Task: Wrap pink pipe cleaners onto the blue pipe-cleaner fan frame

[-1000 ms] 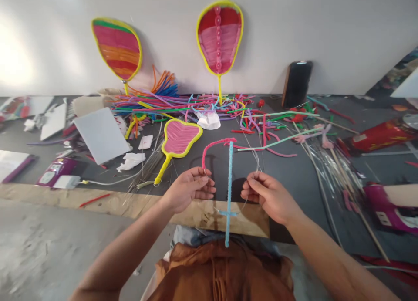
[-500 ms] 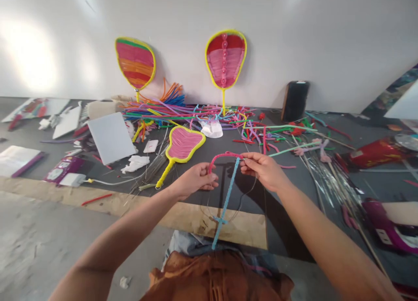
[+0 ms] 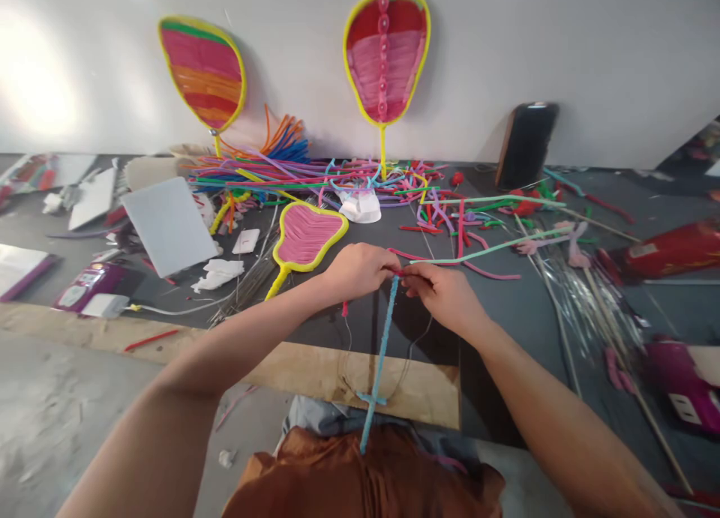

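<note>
Pinched together, both hands had closed on the top of the blue pipe-cleaner stem (image 3: pixel 381 349) where the red pipe cleaner (image 3: pixel 344 308) met it. Left of that stem, the left hand (image 3: pixel 360 269) gripped the red piece, whose short end poked out below its fingers; half a second before, this hand sat lower and apart from the other, with the red piece arched openly between them. Right of the stem, the right hand (image 3: pixel 444 297) was clenched on the joint, fingertips touching the left hand's. That arch had vanished into the two grips, which suggests the red piece was being twisted onto the stem. Below both hands, the stem hung toward the lap, a small crossbar near its foot.
</note>
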The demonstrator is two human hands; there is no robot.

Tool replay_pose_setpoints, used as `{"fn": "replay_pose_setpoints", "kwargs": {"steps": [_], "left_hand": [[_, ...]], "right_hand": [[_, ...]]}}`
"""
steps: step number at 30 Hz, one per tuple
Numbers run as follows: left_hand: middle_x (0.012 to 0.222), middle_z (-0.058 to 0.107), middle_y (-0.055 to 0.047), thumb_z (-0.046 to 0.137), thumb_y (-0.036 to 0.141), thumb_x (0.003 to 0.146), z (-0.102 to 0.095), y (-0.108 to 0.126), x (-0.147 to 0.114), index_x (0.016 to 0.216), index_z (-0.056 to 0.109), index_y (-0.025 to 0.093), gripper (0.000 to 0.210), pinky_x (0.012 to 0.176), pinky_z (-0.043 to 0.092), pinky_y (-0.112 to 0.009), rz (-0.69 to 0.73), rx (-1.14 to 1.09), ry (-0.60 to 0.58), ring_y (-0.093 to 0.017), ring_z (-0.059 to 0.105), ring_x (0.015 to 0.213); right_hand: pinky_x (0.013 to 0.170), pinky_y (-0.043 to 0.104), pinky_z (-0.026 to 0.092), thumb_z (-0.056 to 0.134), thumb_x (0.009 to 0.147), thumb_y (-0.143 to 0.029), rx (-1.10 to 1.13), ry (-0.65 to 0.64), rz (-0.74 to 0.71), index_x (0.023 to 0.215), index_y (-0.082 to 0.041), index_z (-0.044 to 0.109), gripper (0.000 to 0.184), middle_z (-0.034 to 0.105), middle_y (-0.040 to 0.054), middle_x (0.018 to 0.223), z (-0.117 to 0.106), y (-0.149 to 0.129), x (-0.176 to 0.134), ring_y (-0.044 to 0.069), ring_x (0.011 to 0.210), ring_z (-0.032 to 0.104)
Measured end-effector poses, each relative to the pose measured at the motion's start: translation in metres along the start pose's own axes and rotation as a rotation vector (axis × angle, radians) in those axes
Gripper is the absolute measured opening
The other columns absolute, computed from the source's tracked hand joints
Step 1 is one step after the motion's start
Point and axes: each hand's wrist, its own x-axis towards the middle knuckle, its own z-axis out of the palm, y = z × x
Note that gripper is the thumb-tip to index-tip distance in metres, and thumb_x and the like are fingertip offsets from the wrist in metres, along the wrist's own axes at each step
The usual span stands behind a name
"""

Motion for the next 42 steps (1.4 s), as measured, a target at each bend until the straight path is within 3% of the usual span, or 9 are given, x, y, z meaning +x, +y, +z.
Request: {"fn": "replay_pose_setpoints", "kwargs": {"steps": [14, 19, 21, 23, 26, 29, 35, 39, 42], "left_hand": [[0.092, 0.073, 0.000, 0.050, 0.020, 0.081, 0.010, 0.000, 0.001, 0.092, 0.072, 0.025, 0.025, 0.072, 0.044, -0.026, -0.038, 0.012, 0.072, -0.020, 0.065, 0.086], [0.086, 0.072, -0.001, 0.051, 0.019, 0.079, 0.004, -0.021, 0.007, 0.091, 0.071, 0.023, 0.024, 0.068, 0.043, -0.026, -0.157, -0.018, 0.143, -0.019, 0.064, 0.080], [0.081, 0.071, -0.001, 0.051, 0.018, 0.078, 0.003, -0.032, 0.008, 0.090, 0.071, 0.023, 0.023, 0.065, 0.042, -0.025, -0.199, -0.039, 0.152, -0.017, 0.063, 0.075], [0.078, 0.070, 0.000, 0.052, 0.019, 0.077, 0.004, -0.041, 0.007, 0.088, 0.071, 0.023, 0.022, 0.062, 0.041, -0.025, -0.224, -0.048, 0.162, -0.017, 0.062, 0.072], [0.075, 0.069, 0.000, 0.053, 0.020, 0.077, 0.008, -0.048, 0.005, 0.088, 0.070, 0.022, 0.021, 0.060, 0.039, -0.025, -0.246, -0.062, 0.187, -0.016, 0.060, 0.069], [0.072, 0.068, 0.000, 0.053, 0.020, 0.077, 0.007, -0.049, 0.002, 0.090, 0.070, 0.021, 0.022, 0.061, 0.040, -0.025, -0.280, -0.122, 0.240, -0.015, 0.059, 0.066], [0.070, 0.069, -0.001, 0.051, 0.016, 0.074, -0.010, -0.044, -0.004, 0.089, 0.070, 0.018, 0.024, 0.062, 0.043, -0.024, -0.317, -0.252, 0.422, -0.014, 0.061, 0.066], [0.071, 0.070, 0.000, 0.051, 0.016, 0.075, -0.022, -0.040, -0.010, 0.091, 0.069, 0.019, 0.024, 0.064, 0.044, -0.024, -0.307, -0.278, 0.501, -0.014, 0.063, 0.067], [0.071, 0.071, 0.001, 0.051, 0.016, 0.077, -0.027, -0.035, -0.015, 0.095, 0.069, 0.021, 0.026, 0.065, 0.045, -0.024, -0.275, -0.258, 0.478, -0.014, 0.065, 0.069]], "right_hand": [[0.071, 0.031, 0.050, 0.049, 0.087, -0.021, 0.013, 0.028, -0.018, 0.098, -0.024, 0.066, 0.021, 0.072, 0.0016, 0.082, 0.005, 0.007, -0.002, 0.019, 0.075, 0.069], [0.085, 0.038, 0.047, 0.051, 0.088, -0.027, -0.102, 0.217, -0.198, 0.110, -0.022, 0.062, 0.025, 0.066, 0.0086, 0.111, -0.009, 0.002, -0.011, 0.024, 0.097, 0.062], [0.090, 0.041, 0.044, 0.051, 0.088, -0.026, -0.229, 0.302, -0.293, 0.103, -0.022, 0.064, 0.021, 0.066, 0.0094, 0.109, -0.011, -0.004, -0.027, 0.026, 0.103, 0.058], [0.084, 0.038, 0.045, 0.050, 0.088, -0.025, -0.307, 0.243, -0.332, 0.092, -0.021, 0.066, 0.016, 0.069, 0.0087, 0.094, -0.005, -0.012, -0.051, 0.025, 0.093, 0.060], [0.062, 0.030, 0.045, 0.050, 0.089, -0.030, -0.272, 0.007, -0.225, 0.080, -0.021, 0.064, 0.019, 0.067, 0.0047, 0.070, 0.018, -0.020, -0.094, 0.019, 0.065, 0.062], [0.060, 0.028, 0.047, 0.052, 0.088, -0.035, -0.067, -0.102, -0.025, 0.093, -0.022, 0.063, 0.019, 0.070, 0.0028, 0.073, 0.043, -0.024, -0.121, 0.018, 0.063, 0.064], [0.070, 0.029, 0.050, 0.052, 0.087, -0.038, 0.205, -0.041, 0.195, 0.100, -0.021, 0.062, 0.024, 0.072, 0.0052, 0.087, 0.051, -0.027, -0.121, 0.020, 0.077, 0.067], [0.062, 0.026, 0.047, 0.052, 0.087, -0.042, 0.328, 0.009, 0.243, 0.095, -0.020, 0.061, 0.025, 0.068, 0.0025, 0.075, 0.046, -0.026, -0.115, 0.017, 0.066, 0.062], [0.054, 0.024, 0.042, 0.045, 0.089, -0.046, 0.409, -0.017, 0.259, 0.082, -0.019, 0.060, 0.032, 0.060, 0.0004, 0.064, 0.046, -0.025, -0.113, 0.014, 0.056, 0.054]]}}
